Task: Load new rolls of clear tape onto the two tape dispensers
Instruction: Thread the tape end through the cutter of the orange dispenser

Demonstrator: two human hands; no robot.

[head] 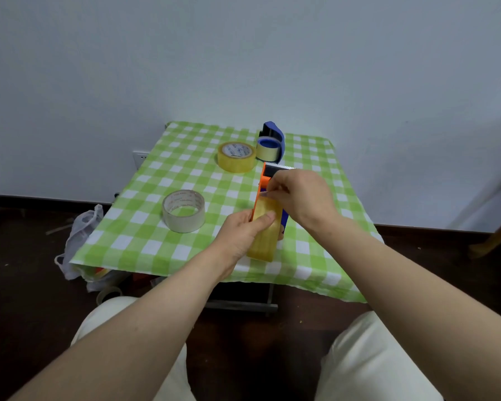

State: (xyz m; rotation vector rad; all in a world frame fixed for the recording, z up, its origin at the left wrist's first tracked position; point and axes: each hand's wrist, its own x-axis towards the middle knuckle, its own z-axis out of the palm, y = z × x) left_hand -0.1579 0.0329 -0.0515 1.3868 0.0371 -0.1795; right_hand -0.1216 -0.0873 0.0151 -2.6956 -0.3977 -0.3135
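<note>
An orange tape dispenser (261,180) with a yellowish clear roll (265,241) mounted on it is held above the table's middle. My left hand (240,235) grips the roll and dispenser from the left, thumb across the roll's face. My right hand (298,195) pinches the tape's loose end near the dispenser's toothed head. A blue dispenser (274,133) with a roll (268,150) on it stands at the back. Two loose rolls lie on the cloth: a yellowish one (236,156) and a pale, thin one (183,211).
The small table wears a green and white checked cloth (310,250) and stands against a pale wall. A white plastic bag (80,241) and another roll (109,295) lie on the dark floor at the left. My knees are below the table's front edge.
</note>
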